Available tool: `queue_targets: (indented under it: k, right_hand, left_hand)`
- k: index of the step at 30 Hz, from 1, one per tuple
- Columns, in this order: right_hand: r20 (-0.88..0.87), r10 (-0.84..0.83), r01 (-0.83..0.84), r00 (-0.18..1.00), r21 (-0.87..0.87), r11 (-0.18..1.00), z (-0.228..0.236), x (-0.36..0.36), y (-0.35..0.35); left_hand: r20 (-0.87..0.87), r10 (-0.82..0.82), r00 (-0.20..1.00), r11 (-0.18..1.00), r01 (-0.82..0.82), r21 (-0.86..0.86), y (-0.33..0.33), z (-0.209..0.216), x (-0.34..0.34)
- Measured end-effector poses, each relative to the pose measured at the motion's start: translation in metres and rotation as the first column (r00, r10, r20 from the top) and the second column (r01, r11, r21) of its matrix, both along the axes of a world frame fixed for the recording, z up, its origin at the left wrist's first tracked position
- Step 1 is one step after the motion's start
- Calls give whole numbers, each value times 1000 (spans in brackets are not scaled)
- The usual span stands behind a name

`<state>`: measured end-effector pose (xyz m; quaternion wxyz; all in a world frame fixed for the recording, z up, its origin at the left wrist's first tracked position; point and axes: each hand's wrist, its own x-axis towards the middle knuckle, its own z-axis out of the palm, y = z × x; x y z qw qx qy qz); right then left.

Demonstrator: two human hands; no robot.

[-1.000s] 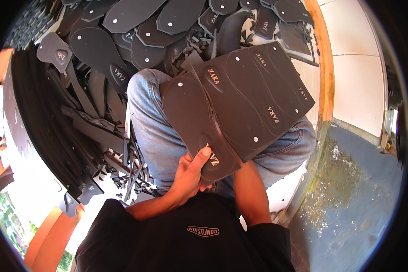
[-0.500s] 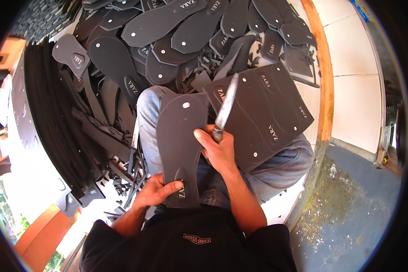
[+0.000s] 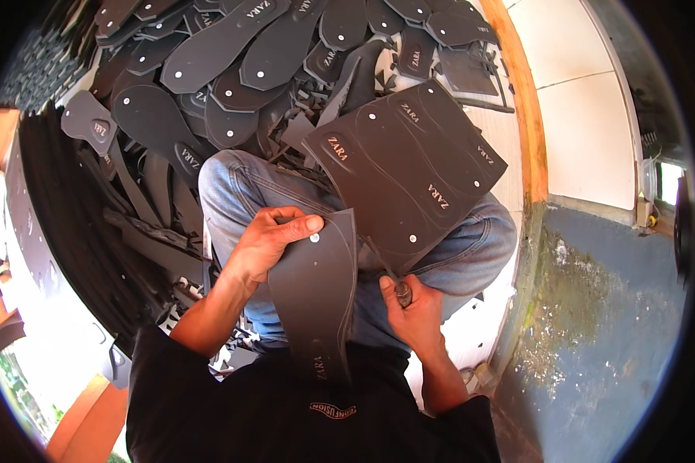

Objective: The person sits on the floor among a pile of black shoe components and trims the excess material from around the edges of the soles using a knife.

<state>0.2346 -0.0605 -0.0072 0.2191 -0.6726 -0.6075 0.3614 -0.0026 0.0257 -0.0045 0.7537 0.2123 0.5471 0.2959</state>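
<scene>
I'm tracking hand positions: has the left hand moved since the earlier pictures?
Yes, the left hand has moved forward, up the picture, against the wooden strip.

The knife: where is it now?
In the head view, the knife is right of centre in the right hand, by the lower corner of the large sheet and right of the dark piece in the left hand.

Pale floor (image 3: pixel 506 133): dark soles (image 3: pixel 216 58) heaped, offcuts (image 3: pixel 131 185). Lap (image 3: pixel 235 185): dark sheet (image 3: pixel 409 174).

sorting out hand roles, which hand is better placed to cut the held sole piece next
Probably the right hand: it holds the knife beside the dark sole piece. The left hand grips that piece near its top, so seems better suited to steadying.
</scene>
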Motion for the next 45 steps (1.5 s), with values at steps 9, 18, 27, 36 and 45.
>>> queue_targets:
  k: [9,18,27,36,45]
  right_hand:
    - [129,29,-13,991,-130,991,-3,10,-15]
    - [128,215,-231,968,127,964,12,-12,63]
    - [-131,-371,357,920,-116,927,7,52,55]
    - [134,-181,183,974,-5,983,8,19,-5]
    - [306,-164,183,938,-34,982,7,26,-13]
  left_hand:
    - [-56,-106,993,993,108,40,3,21,14]
    - [-22,-234,972,965,235,119,-1,31,29]
    - [143,787,600,539,-782,312,3,5,-42]
    - [457,538,709,842,-479,-248,-38,0,80]
    - [503,509,699,860,-438,-261,-49,1,108]
